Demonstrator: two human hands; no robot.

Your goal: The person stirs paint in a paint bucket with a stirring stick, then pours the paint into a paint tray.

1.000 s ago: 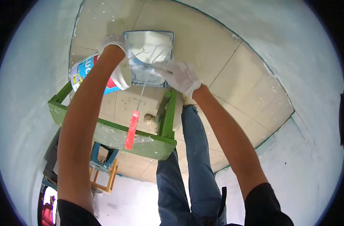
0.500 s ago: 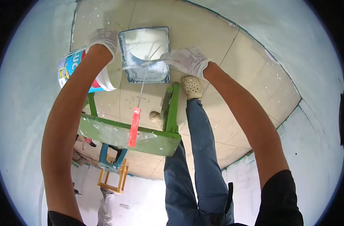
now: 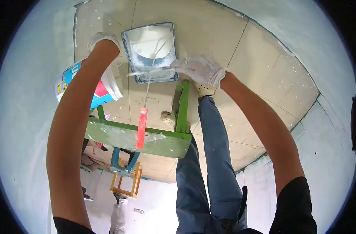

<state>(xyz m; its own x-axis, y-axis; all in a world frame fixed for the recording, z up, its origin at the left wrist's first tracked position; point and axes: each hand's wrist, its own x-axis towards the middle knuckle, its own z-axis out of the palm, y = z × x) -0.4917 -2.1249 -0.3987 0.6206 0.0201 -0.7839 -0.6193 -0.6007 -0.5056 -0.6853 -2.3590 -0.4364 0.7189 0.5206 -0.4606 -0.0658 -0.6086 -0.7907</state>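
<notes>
My left hand, in a white glove, is at the upper rim of a tilted paint bucket and appears to hold it. Its fingers are mostly hidden behind the wrist. The bucket's mouth faces right, toward a paint tray with white paint in it. Closed round a long, pale, flat stick is my gloved right hand, slightly blurred. That stick crosses above the tray's near edge. A paint roller with a red handle leans from a green bench into the tray.
Bench legs stand close to my right shoe. Pale walls border the tiled floor. A blue stool and a wooden stool are behind the bench.
The bucket has tipped and shifted slightly down. My left hand has moved with it. My right hand and the stick have moved a little right and down.
</notes>
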